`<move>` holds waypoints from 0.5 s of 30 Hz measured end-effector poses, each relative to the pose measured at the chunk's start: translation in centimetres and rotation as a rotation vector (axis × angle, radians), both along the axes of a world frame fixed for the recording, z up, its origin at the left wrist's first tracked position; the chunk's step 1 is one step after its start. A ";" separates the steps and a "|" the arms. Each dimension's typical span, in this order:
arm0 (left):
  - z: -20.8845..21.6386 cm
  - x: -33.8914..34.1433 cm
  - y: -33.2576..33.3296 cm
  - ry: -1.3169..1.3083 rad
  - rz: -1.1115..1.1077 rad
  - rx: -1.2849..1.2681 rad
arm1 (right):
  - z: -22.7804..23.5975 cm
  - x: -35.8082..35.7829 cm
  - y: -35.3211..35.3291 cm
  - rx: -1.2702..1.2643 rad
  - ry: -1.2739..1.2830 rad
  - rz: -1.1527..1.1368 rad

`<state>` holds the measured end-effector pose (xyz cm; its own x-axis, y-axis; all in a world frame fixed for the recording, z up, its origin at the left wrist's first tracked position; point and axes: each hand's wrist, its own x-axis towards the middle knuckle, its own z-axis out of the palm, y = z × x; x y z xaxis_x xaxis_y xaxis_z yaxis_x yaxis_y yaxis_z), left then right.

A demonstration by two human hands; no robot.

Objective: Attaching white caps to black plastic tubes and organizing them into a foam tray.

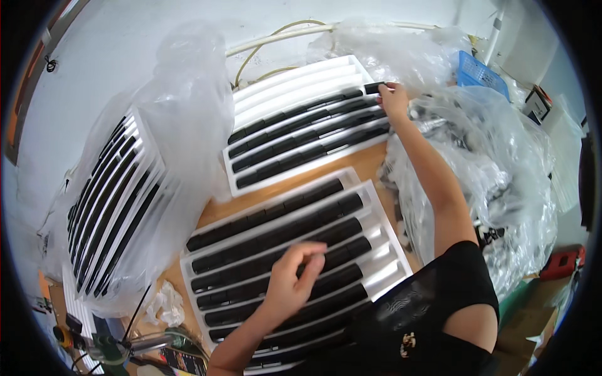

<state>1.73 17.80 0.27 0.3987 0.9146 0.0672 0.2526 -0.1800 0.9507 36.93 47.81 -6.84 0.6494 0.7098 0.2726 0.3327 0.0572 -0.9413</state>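
Right grip (394, 100): small black rectangular piece (374, 88) now pinched, at the tray's right edge | white ribbed plastic tray (301, 79), leftward: nearer rows filled, farther channels left bare and open | rightward: room crowded by crumpled clear plastic bag (483, 169) | left grip (295, 276): curled, contents cannot be told

Black rectangular pieces (279, 216) band the white near tray (390, 241) and white far tray (298, 78) in black-and-white stripes — though the far tray's upper channels are plain white. The left tray (148, 139) is striped likewise. The bench (266, 198) is orange-brown, the wall (113, 50) pale bluish white, the plastic bag (188, 81) cloudy white, the basket (481, 75) bright blue, the shirt (433, 304) black — its print (408, 344) pale gold.
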 end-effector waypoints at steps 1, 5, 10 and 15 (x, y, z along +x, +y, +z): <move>-0.3 0.0 0.4 0.030 -0.005 0.036 | -0.7 1.3 2.3 0.004 0.006 0.009; -0.6 -0.5 1.9 0.140 -0.038 0.140 | -3.3 2.1 6.8 -0.148 -0.448 -0.162; -1.7 1.1 5.1 0.254 -0.196 0.368 | -3.8 2.9 7.9 -0.393 -0.498 0.049; -3.9 5.5 5.7 0.533 -0.479 0.580 | 0.2 -1.0 3.3 -0.417 -0.606 -0.116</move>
<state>7.19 23.48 -3.64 0.8359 0.5243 0.1625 0.4067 -0.7904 0.4582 35.95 51.08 -6.68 0.5474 0.7691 0.3298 0.7829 -0.3315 -0.5265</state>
